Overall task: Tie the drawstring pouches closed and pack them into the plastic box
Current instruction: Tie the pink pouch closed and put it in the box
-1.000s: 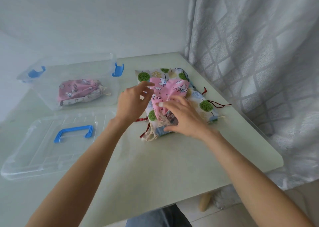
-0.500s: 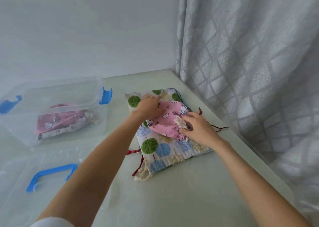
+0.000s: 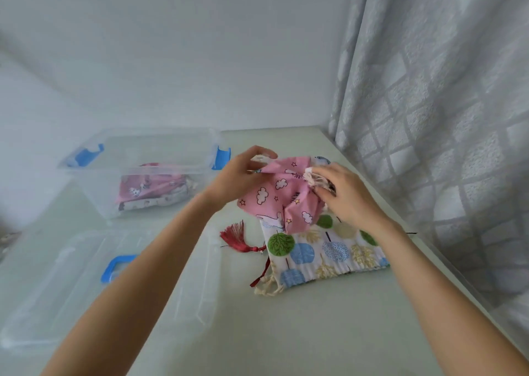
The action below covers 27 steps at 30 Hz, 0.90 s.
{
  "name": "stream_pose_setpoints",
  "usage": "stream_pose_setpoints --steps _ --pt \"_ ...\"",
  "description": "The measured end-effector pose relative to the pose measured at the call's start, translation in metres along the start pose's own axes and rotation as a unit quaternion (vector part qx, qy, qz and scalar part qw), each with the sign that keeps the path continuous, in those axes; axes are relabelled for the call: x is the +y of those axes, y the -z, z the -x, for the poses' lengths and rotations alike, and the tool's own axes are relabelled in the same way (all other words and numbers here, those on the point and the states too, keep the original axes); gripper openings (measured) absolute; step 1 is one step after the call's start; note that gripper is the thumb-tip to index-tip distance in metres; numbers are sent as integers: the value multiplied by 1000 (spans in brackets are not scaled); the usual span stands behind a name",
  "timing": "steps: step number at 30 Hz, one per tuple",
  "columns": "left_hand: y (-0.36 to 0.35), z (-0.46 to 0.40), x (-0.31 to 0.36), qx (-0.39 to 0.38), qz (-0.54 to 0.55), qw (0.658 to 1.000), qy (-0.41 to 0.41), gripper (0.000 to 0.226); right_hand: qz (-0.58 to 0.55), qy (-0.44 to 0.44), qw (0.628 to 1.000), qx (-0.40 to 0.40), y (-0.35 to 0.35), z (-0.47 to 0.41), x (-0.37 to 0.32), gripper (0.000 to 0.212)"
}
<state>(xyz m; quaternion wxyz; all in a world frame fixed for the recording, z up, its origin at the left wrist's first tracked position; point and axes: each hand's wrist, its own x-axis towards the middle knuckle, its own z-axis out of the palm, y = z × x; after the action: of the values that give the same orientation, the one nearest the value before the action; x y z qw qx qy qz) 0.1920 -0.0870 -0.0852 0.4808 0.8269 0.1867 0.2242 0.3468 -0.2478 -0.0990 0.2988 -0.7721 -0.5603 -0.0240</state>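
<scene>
Both hands lift the pink pouch (image 3: 282, 196) above the tree-print pouch (image 3: 323, 251) at centre: left hand (image 3: 239, 175) pinches its 9 o'clock corner, right hand (image 3: 340, 192) fingers apparently bunch its mouth. Light, floppy cloth; grip by the cord. Plastic box (image 3: 137, 169) waits at 10 o'clock.

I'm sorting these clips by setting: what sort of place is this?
Probably a room at home: a pale table pushed into a corner by a plain wall, a grey checked curtain hanging alongside, and a clear plastic box with printed fabric pouches.
</scene>
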Motion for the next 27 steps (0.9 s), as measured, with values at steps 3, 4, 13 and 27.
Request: stream_pose_setpoints --steps 3,4,13,27 --pt "46 32 13 -50 135 989 13 52 -40 49 998 7 0 -30 -31 31" --pt "62 40 17 -49 159 986 4 53 -52 67 996 14 -1 -42 -45 31" --pt "182 30 -2 265 -102 959 -24 10 -51 171 982 63 -58 -173 -142 29" --pt "223 24 -91 249 -499 826 80 25 15 183 966 -182 -136 -207 -139 44"
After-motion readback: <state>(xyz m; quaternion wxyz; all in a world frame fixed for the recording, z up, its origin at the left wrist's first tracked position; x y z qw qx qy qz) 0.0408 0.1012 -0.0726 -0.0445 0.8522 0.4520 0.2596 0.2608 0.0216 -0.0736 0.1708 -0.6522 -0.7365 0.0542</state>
